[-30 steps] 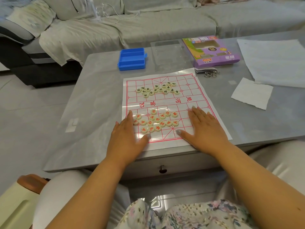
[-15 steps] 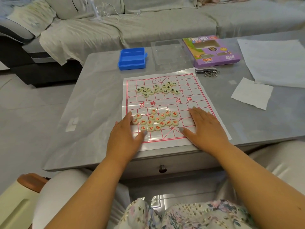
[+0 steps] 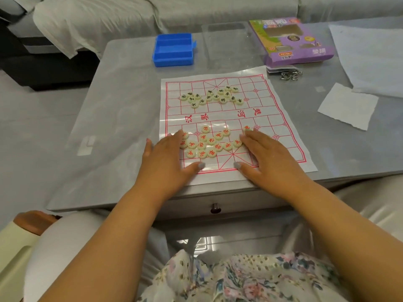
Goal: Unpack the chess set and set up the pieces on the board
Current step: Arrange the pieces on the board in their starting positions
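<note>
A thin plastic chess board [image 3: 281,118] with red grid lines lies flat near the table's front edge. Several cream discs with red characters [image 3: 211,140] are bunched on its near half. Several cream discs with black characters [image 3: 216,97] are bunched on the far half. My left hand [image 3: 168,158] lies flat on the board's left side, its fingers touching the red cluster's left edge. Flat on the right side lies my right hand [image 3: 268,155], with fingertips against the cluster's right edge and one red disc [image 3: 247,128] at its fingertips.
On the grey table [image 3: 122,110] stand an open blue plastic case [image 3: 173,50], a clear lid [image 3: 226,40] and a purple box [image 3: 292,40] at the back. A small metal chain [image 3: 291,75] lies by the box. White paper sheets [image 3: 349,105] lie to the right. A sofa stands behind.
Both hands have slid inward and forward over the board, closing in on the red pieces from either side. The camera has come closer to the table.
</note>
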A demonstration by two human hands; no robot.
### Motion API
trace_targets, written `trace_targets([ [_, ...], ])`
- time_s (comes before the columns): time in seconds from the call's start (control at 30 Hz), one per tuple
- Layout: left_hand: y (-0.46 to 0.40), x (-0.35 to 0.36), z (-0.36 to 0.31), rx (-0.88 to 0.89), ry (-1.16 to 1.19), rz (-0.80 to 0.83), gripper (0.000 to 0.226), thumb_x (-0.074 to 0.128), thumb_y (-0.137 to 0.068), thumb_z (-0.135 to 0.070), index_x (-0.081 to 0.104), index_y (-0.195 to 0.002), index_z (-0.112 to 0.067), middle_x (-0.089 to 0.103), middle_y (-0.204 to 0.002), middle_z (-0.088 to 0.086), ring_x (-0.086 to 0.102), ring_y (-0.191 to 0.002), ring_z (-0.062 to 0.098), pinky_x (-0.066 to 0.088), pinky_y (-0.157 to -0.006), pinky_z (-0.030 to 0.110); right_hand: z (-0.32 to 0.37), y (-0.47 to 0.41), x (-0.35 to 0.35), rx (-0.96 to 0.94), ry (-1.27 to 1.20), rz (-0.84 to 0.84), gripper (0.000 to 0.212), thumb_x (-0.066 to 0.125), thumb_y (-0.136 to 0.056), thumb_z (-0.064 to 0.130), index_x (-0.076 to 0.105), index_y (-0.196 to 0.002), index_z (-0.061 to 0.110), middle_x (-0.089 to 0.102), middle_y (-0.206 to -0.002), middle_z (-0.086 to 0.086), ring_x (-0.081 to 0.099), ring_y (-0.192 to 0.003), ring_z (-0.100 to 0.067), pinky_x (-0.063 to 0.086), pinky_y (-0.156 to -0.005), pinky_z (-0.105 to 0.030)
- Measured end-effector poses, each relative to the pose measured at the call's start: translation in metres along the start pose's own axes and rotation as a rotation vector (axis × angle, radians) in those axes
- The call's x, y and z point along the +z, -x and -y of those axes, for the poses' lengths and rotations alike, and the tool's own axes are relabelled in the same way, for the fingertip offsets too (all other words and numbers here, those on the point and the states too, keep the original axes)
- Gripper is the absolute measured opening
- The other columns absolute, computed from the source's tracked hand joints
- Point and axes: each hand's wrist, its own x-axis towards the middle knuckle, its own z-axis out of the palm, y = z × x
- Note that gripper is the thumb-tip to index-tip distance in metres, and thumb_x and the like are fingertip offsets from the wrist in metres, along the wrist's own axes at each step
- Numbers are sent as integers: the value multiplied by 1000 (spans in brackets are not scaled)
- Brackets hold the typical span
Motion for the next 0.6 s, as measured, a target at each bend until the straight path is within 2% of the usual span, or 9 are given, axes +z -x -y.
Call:
trace_targets([
  [0.1,-2,-3,-1,-10,44,-2,78,63,-76,-63,31,-139,-30,49,-138,-11,45,-128,18,15,-117,52,1,-1,-3,25,-47,-24,72,40,-88,61,18,-148,28,13,-157,8,11,-145,-13,8,-113,-30],
  [0.17,-2,-4,-3,-21,56,-1,79,64,-76,-62,30,-140,-31,48,-139,-11,42,-129,18,20,-116,51,10,0,-5,-57,-27,-16,72,31,-89,65,17,-149,28,12,-157,7,8,-145,-13,2,-113,-29],
  [0.27,-3,-2,-3,-12,50,-1,78,62,-79,-60,28,-143,-30,43,-143,-9,37,-133,17,16,-118,47,25,0,0,-213,93,65,76,8,-85,67,8,-150,27,5,-158,7,-7,-144,-8,-8,-115,-32],
  [0.4,-4,-2,2,37,26,25,69,56,-84,-59,28,-141,-32,40,-146,-9,33,-136,17,10,-119,46,19,-3,4,-180,108,67,78,-2,-83,67,8,-150,28,4,-157,8,-11,-141,-6,-10,-115,-34],
  [0.5,-5,-9,12,30,104,56,71,62,-80,-57,31,-140,-34,40,-146,-12,35,-136,15,8,-119,46,11,-3,1,-133,36,24,77,4,-83,68,18,-149,29,12,-157,8,-3,-142,-6,-8,-114,-31],
  [0.6,-7,-14,21,-26,154,43,74,69,-72,-58,39,-136,-35,46,-142,-11,42,-130,17,26,-115,50,6,-2,0,-52,-42,-45,74,20,-84,68,29,-145,27,22,-155,6,12,-144,-11,-2,-113,-28],
])
